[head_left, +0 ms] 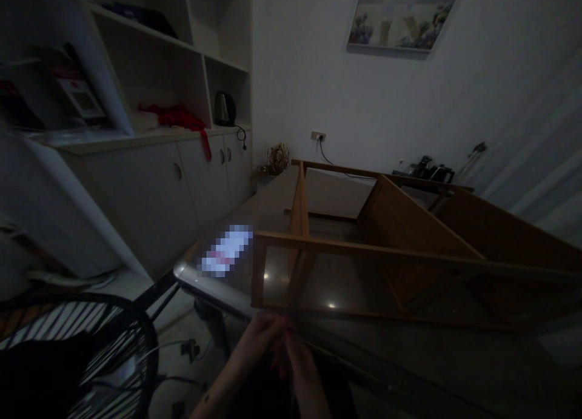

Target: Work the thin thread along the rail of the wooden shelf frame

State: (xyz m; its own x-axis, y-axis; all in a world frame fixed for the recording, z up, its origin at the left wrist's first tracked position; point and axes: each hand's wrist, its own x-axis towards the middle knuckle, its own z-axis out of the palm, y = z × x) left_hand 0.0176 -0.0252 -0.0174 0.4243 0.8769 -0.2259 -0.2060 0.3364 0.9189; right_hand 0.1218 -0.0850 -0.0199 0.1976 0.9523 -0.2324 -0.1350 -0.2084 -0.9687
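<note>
My left hand and my right hand meet at the near edge of the table, low in the middle of the head view. Their fingers are bent and drawn together at the tips. Dim light hides whether something small is between them. Just beyond them a brown wooden shelf frame lies on its side along the tabletop, its boards standing up. Left of the frame a bright, blurred-out rectangle, which looks like a lit phone screen, lies on the table.
A round-backed black chair stands at lower left, with cables on the floor. White cabinets line the left wall, holding a kettle and red cloth. Dark items stand behind the frame. A curtain hangs at right.
</note>
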